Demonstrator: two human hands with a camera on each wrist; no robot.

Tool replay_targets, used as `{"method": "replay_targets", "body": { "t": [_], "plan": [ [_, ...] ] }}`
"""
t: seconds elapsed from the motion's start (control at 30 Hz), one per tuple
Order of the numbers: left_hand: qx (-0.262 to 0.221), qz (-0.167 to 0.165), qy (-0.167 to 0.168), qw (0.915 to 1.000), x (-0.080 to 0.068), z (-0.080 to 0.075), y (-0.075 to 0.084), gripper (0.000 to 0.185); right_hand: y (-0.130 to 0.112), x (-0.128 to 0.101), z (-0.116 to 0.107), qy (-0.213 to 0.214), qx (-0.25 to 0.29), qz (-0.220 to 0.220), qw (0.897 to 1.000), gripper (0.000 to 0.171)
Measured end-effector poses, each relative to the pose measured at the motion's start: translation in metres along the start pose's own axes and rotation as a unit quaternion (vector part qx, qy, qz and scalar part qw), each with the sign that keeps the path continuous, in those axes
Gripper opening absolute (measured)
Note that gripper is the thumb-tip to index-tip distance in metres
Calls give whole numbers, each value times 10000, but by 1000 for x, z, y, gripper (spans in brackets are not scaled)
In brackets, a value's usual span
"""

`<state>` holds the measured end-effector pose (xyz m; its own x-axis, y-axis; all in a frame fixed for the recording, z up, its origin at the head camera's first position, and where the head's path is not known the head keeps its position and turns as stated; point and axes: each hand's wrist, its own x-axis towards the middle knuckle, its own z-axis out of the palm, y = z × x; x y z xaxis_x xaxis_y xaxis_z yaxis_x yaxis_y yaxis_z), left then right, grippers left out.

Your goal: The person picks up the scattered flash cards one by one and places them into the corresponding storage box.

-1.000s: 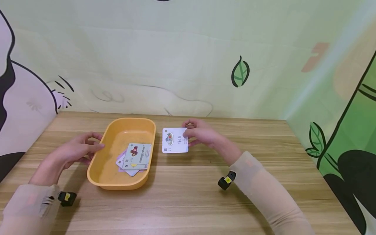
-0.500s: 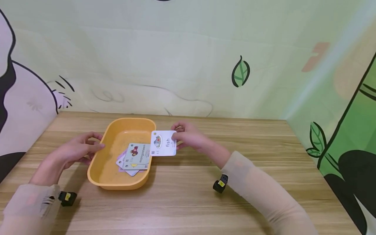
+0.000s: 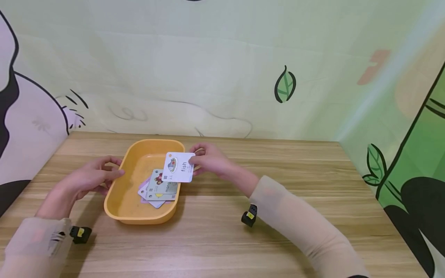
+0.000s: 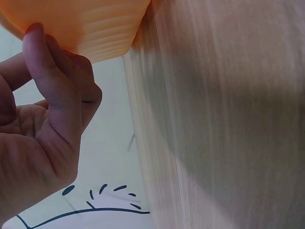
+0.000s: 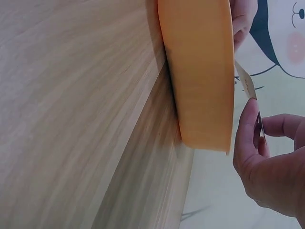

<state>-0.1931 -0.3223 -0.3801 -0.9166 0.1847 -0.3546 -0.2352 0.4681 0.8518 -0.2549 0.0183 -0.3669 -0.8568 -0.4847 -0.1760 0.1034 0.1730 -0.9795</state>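
My right hand (image 3: 211, 159) pinches a white card (image 3: 178, 170) marked "fish" by its right edge, thumb on top. The card is raised above the right rim of an orange plastic tray (image 3: 119, 216) and covers part of the cards below. Inside the tray lies a loose pile: a grey "mangosteen" card (image 3: 160, 188) on top, others fanned beneath it. My left hand (image 3: 91, 177) holds the tray's left rim between thumb and fingers. From the left wrist, curled fingers (image 4: 40, 52) show against the tray's outer wall. The right wrist view shows the card (image 5: 246, 81) edge-on beside the rim.
The tray stands on a wood-grain table (image 3: 222, 239). Behind the table rises a pale green printed backdrop (image 3: 222, 77) with a leaf and cartoon shapes. A small black camera (image 3: 249, 216) sits at the right wrist, another black camera (image 3: 80, 234) at the left.
My right hand has carried the fish card leftward from beside the tray to over its right rim, where it now partly hides the mangosteen card. My left hand and the tray stay put.
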Motion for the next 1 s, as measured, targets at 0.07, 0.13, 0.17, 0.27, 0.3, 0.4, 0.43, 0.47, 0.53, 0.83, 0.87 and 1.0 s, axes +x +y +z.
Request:
{"method": "replay_targets", "body": {
  "t": [0.07,0.13,0.17,0.27,0.3,0.4,0.43,0.47,0.53,0.83,0.87,1.0],
  "plan": [
    [4,-1,6,10000,0,0,0,53,-1,2,3,16,43,-11,10000,27],
    [16,-4,16,10000,0,0,0,53,-2,4,6,39,71,-3,10000,28],
    [18,-7,19,10000,0,0,0,53,-3,5,8,52,83,-8,10000,28],
    [38,-23,23,10000,1,0,-1,54,-3,8,13,79,83,-20,9999,30],
    [50,-28,20,10000,1,-1,-2,54,-3,9,14,98,56,-30,9999,30],
    [62,-38,20,10000,2,-1,-2,54,-2,11,19,153,-75,-117,9998,29],
    [61,-40,20,10000,2,-1,-2,54,-1,12,21,182,-165,-163,9996,29],
    [64,-42,22,10000,2,-1,-2,54,-1,12,22,225,-292,-214,9991,27],
    [43,-49,36,10000,2,0,-2,54,1,12,25,288,-541,-285,9977,26],
    [60,-51,40,10000,1,1,0,55,5,10,30,341,-1721,-511,9832,23],
    [62,-54,36,10000,1,1,0,55,6,10,30,336,-1936,-606,9786,19],
    [86,-46,38,9999,0,0,0,56,6,7,30,300,-2745,-1043,9554,8]
  ]
}}
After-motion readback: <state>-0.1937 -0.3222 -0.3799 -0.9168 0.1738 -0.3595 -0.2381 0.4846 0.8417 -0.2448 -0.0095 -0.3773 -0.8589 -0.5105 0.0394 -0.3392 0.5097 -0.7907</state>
